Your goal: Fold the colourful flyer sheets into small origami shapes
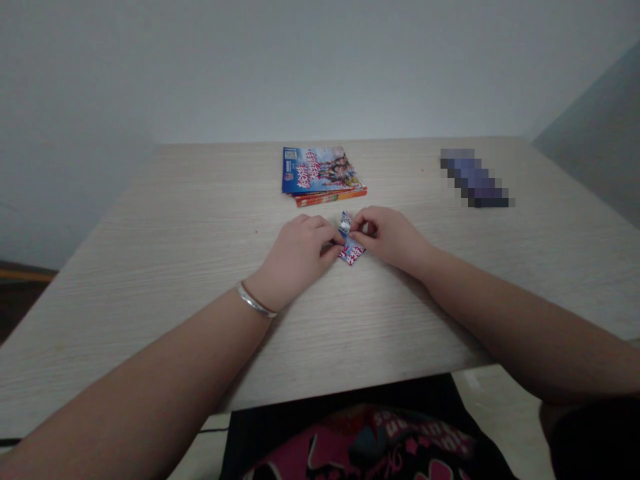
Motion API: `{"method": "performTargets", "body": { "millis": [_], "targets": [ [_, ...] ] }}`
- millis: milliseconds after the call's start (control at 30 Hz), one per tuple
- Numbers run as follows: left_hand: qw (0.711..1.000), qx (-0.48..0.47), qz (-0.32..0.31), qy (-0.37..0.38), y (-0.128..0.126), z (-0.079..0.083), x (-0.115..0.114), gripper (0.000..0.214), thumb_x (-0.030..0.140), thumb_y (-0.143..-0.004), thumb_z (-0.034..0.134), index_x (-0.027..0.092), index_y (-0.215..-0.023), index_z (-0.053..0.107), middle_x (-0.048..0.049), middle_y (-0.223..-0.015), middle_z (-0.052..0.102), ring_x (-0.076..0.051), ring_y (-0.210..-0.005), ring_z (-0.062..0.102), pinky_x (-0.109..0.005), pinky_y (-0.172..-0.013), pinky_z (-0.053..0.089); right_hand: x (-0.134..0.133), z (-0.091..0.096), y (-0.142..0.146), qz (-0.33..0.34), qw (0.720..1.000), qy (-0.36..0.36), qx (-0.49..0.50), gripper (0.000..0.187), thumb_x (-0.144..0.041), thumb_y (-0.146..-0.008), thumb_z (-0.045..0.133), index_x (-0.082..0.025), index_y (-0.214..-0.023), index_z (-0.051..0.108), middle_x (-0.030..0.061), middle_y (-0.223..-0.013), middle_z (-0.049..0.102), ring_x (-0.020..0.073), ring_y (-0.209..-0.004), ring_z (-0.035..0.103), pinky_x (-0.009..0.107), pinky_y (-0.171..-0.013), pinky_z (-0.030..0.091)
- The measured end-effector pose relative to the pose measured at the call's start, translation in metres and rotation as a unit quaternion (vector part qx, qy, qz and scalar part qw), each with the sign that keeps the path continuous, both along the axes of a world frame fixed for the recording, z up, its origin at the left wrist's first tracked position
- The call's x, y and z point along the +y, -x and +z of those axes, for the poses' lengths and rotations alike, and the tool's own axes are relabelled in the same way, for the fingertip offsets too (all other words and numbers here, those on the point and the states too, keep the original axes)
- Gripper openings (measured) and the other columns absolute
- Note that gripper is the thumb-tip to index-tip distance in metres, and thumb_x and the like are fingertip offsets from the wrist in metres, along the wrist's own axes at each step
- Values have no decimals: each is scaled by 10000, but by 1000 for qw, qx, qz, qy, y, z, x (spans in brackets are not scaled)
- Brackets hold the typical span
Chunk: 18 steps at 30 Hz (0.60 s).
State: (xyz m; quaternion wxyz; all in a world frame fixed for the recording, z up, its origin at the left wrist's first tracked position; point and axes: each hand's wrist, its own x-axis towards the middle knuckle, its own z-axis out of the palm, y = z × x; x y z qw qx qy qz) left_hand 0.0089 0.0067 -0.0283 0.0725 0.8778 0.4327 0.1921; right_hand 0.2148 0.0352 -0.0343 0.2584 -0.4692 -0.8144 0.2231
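Between my hands, a small folded piece of printed paper (353, 252) lies on the table, blue and white with red marks. Its upper tip points away from me and shows a black-and-white patterned patch. My left hand (306, 248) pinches the paper's left edge between thumb and fingers. On the opposite side, my right hand (385, 233) is closed with thumb and index finger on the paper's right part. Just beyond the hands sits a stack of printed leaflets (323, 172), blue on top with orange edges below.
The pale wood-grain table (170, 260) meets a plain wall (320, 67) at its far edge. A dark, pixelated flat object (475, 177) lies at the back right. The table's near edge runs just in front of my lap.
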Motion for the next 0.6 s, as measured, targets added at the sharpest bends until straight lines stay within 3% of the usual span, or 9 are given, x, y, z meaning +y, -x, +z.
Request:
{"method": "performTargets", "body": {
  "millis": [100,167,267,600],
  "targets": [
    [1000,5,9,-11,-1,-1,-1,100,225,-893,666,185,-914,755,-68,-999,738,-243,-985,646,-423,-944,500,4,-4,-4,45,996,-76,-33,47,-224,-796,733,-197,-804,695,41,-870,709,209,-886,631,353,-845,449],
    [1000,1,12,-15,-2,0,-2,103,233,-898,665,184,-889,756,-73,-1028,741,-243,-1011,651,-422,-955,502,6,-6,-6,55,992,-101,-61,188,-349,-770,792,-201,-853,711,67,-958,713,254,-989,626,400,-928,433],
    [1000,7,17,-15,-4,1,-4,117,217,-898,650,174,-865,754,-85,-1046,746,-258,-1032,652,-436,-966,502,5,-5,-8,47,987,-103,-111,374,-506,-726,819,-206,-929,722,95,-1052,694,294,-1047,603,441,-962,421],
    [998,52,26,-11,-6,6,-10,172,294,-916,620,183,-924,751,-97,-1074,731,-285,-1046,635,-461,-952,481,-3,4,-7,45,982,-80,-166,514,-587,-693,812,-216,-1029,698,108,-1162,652,345,-1134,564,485,-1006,404]
  ]
}}
